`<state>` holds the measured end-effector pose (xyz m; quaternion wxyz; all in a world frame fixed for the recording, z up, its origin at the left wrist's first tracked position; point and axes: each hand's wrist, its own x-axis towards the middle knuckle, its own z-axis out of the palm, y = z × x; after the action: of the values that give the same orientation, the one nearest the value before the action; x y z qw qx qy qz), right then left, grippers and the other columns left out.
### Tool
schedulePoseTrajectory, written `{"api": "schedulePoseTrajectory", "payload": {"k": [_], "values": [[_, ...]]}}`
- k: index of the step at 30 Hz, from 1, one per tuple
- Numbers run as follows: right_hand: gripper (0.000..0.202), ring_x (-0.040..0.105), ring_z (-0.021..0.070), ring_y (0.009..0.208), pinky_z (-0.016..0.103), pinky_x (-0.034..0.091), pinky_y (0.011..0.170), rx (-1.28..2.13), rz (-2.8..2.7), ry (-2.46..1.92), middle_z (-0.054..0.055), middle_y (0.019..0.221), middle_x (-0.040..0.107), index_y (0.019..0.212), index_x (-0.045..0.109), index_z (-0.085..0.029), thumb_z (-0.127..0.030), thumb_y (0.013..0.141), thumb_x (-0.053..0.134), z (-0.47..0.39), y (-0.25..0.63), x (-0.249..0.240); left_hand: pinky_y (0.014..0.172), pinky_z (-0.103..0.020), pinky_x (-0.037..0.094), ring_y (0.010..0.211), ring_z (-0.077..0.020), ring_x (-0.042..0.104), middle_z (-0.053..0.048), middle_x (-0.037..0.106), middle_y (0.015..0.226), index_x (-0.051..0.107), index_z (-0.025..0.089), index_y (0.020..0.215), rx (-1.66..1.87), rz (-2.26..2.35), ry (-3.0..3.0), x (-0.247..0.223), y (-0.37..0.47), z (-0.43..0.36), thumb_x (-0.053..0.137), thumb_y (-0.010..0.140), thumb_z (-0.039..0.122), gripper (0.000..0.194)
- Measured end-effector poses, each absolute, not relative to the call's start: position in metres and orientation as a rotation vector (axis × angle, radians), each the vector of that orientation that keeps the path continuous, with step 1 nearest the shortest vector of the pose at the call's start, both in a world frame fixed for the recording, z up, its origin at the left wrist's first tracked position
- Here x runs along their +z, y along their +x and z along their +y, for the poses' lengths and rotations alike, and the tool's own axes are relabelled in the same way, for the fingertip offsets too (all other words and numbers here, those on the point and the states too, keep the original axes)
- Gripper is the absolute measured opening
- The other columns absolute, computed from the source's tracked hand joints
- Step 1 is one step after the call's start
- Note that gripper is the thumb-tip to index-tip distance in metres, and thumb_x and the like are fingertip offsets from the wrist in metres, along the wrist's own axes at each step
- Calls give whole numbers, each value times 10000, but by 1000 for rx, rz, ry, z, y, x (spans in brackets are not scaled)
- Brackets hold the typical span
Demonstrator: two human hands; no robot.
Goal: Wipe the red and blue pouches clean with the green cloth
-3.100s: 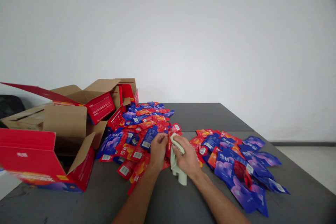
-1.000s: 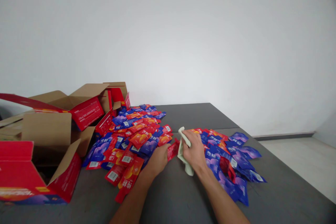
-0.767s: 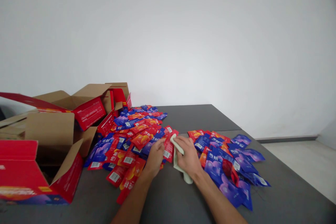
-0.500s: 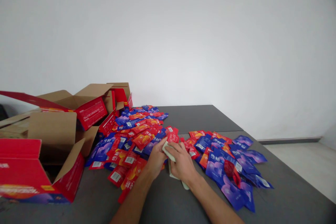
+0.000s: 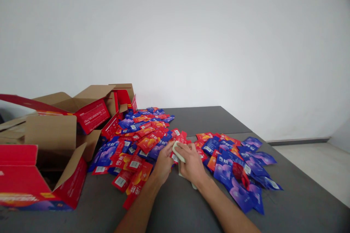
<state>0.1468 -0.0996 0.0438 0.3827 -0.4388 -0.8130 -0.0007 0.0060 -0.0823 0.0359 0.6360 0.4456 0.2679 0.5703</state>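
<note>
A pale green cloth (image 5: 179, 151) is bunched between my two hands above the dark table (image 5: 175, 207). My left hand (image 5: 164, 164) is closed at the cloth's left edge, close to the red and blue packets (image 5: 147, 142) heaped on the left. My right hand (image 5: 190, 164) grips the cloth from above, and part of the cloth hangs below the palm. Just right of that hand lies a second spread of red and blue packets (image 5: 224, 169). Some fingertips are hidden by the cloth and by the other hand.
An open red carton (image 5: 20, 174) stands at the near left. More open cartons (image 5: 93, 116) are behind it, beside the packet heap. A white wall (image 5: 191, 43) rises behind the table, and pale floor (image 5: 314, 160) shows beyond the right edge.
Both hands remain together on the cloth; my right hand has shifted slightly right and the cloth's folds have changed a little. The view has moved slightly.
</note>
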Motion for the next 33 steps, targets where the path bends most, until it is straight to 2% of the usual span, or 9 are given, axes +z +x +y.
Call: {"api": "schedulePoseTrajectory", "payload": {"k": [5,10,14,19,23,26,29,33], "values": [[549,563,249,1022,415,451,899,53,-2115,-1067,46,1313,635,1211,678,-289,-17,755,539,-109,134,44,815,-308,521,963,-235,687,-100,736,1102,674,192,1172,1370,668,948,30,2,-76,656,572,31,622],[505,556,268,1173,460,442,978,73,-1914,-1070,100,1326,622,1250,652,-224,-50,800,501,-97,145,35,758,-288,518,929,-233,691,-107,728,1133,673,179,1177,1404,710,916,34,0,-75,609,553,32,644],[408,559,268,1217,474,431,1045,152,-1665,-1135,114,1313,622,1267,623,-213,-161,874,525,-89,153,30,803,-313,524,932,-225,690,-91,716,1159,665,178,1173,1444,678,869,36,-1,-75,602,577,56,611],[330,619,254,1134,438,487,1001,354,-1568,-1204,99,1238,660,1237,612,-209,-287,922,554,-93,149,29,719,-285,515,847,-191,692,-74,712,1153,586,236,1299,1479,811,892,31,-3,-73,627,606,68,714],[327,614,249,1143,427,484,1008,361,-1598,-1145,91,1248,656,1238,614,-224,-289,920,576,-97,145,30,915,-334,489,1039,-222,666,-86,717,1166,663,199,1214,1415,899,977,30,-1,-73,661,652,88,573],[338,593,241,1174,422,471,1026,333,-1651,-1065,86,1271,645,1259,612,-243,-253,923,574,-99,144,31,970,-359,473,1097,-247,642,-91,733,1108,718,164,1099,1368,827,975,29,6,-74,683,760,232,348],[364,564,235,1208,439,441,1052,285,-1779,-953,82,1299,632,1280,609,-258,-189,930,533,-101,143,32,911,-359,511,1037,-252,662,-83,745,1008,728,167,977,1409,714,795,29,13,-76,649,831,399,285],[392,553,242,1186,441,448,1020,208,-1976,-859,88,1320,609,1283,614,-254,-150,921,509,-105,141,36,873,-324,527,859,-187,684,-51,735,910,692,166,946,1450,567,580,33,11,-77,685,823,417,279]]}}
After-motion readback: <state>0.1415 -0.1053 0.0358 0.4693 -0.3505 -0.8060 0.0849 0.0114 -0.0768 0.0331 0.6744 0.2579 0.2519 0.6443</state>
